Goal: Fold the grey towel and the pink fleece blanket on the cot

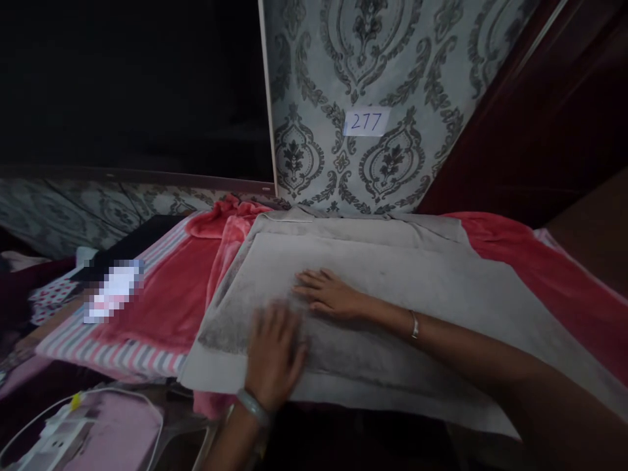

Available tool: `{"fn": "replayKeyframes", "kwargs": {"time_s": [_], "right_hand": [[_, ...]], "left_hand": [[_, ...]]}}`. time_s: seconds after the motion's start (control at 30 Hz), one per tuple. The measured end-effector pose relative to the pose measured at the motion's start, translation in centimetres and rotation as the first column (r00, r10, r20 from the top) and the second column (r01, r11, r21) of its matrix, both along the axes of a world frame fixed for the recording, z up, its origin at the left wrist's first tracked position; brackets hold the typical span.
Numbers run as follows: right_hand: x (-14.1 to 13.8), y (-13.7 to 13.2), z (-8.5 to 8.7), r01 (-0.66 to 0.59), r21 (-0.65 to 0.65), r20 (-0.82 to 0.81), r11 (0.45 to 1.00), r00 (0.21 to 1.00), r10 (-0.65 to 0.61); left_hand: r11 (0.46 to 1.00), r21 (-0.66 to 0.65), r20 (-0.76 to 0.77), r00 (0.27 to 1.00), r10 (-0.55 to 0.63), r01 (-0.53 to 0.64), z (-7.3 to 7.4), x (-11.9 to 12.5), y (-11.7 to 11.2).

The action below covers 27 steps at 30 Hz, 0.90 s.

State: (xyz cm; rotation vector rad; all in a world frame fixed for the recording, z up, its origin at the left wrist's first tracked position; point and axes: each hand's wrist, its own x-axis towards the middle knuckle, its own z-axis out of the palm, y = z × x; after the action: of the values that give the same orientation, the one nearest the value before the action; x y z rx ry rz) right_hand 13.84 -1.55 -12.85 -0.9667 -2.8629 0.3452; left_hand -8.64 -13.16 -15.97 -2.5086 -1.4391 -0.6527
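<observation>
1. We see the grey cloth (pixel 353 347) spread across the red blanket (pixel 161 297), which shows past its left and right edges; whatever support carries these layers is hidden beneath them.
2. Our right hand (pixel 333 294) lies palm down on the left half of the grey cloth, fingers spread, gripping nothing. We judge that so flat a palm steadies the fabric or presses it smooth.
3. Our left hand (pixel 275 356) is closer to the cloth's near edge, toward the near left corner. It is blurred, with its fingers apart and nothing grasped; we cannot tell how firmly it touches, if at all.
4. Along the near and far edges we make out a paler band beyond the darker nap; we cannot tell whether it is a fold or a second layer.
5. Striped fabric (pixel 152 356) shows at the red blanket's near left edge, probably laid underneath as a base.
6. On the patterned wall (pixel 343 39), beyond the far edge, a white paper slip (pixel 367 122) reads "277" in handwriting, likely put up as a marker.
7. We can read no brand on the dark screen (pixel 132 85); the pixelated patch (pixel 112 291) over the left side of the blanket is likewise unreadable.
</observation>
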Motion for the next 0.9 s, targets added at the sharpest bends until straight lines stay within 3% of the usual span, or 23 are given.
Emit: {"fn": "replayKeyframes", "kwargs": {"time_s": [0.07, 0.13, 0.27, 0.4, 0.53, 0.63, 0.73, 0.8, 0.9], "right_hand": [[2.4, -0.7, -0.7, -0.017, 0.02, 0.01, 1.0, 1.0, 0.017], [4.0, 0.5, -1.2, -0.004, 0.056, 0.035, 0.998, 0.999, 0.002], [6.1, 6.9, -1.6, 0.131, 0.094, 0.078, 0.987, 0.987, -0.139], [7.9, 13.4, -2.3, 0.284, 0.155, 0.09, 0.946, 0.95, -0.3], [8.9, 15.8, -3.1, 0.298, 0.192, 0.061, 0.935, 0.947, -0.315], [9.0, 15.7, -3.2, 0.306, 0.176, 0.045, 0.936, 0.947, -0.318], [9.0, 13.9, -2.4, 0.375, 0.137, 0.004, 0.917, 0.925, -0.379], [9.2, 11.2, -1.6, 0.399, 0.131, -0.044, 0.908, 0.917, -0.396], [9.9, 5.4, -0.5, 0.323, 0.117, -0.038, 0.939, 0.946, -0.321]], "left_hand": [[0.974, -0.045, -0.036, 0.974, -0.225, 0.223, -0.2, 2.8, -1.1], [0.952, -0.079, -0.067, 0.951, -0.301, 0.296, -0.8, 4.9, -1.9], [0.963, -0.074, -0.131, 0.955, -0.266, 0.258, -2.0, 5.8, -2.0], [0.966, -0.065, -0.158, 0.954, -0.256, 0.249, -2.0, 5.3, -1.8], [0.96, -0.135, -0.131, 0.956, -0.264, 0.246, -1.4, 5.6, -1.8], [0.949, -0.21, -0.097, 0.961, -0.259, 0.235, -1.1, 5.9, -1.7], [0.933, -0.278, -0.081, 0.962, -0.26, 0.228, -0.7, 5.9, -1.7], [0.929, -0.292, -0.062, 0.965, -0.256, 0.227, -0.2, 6.1, -1.9], [0.926, -0.251, -0.023, 0.955, -0.297, 0.282, 1.1, 7.4, -2.4]]}}
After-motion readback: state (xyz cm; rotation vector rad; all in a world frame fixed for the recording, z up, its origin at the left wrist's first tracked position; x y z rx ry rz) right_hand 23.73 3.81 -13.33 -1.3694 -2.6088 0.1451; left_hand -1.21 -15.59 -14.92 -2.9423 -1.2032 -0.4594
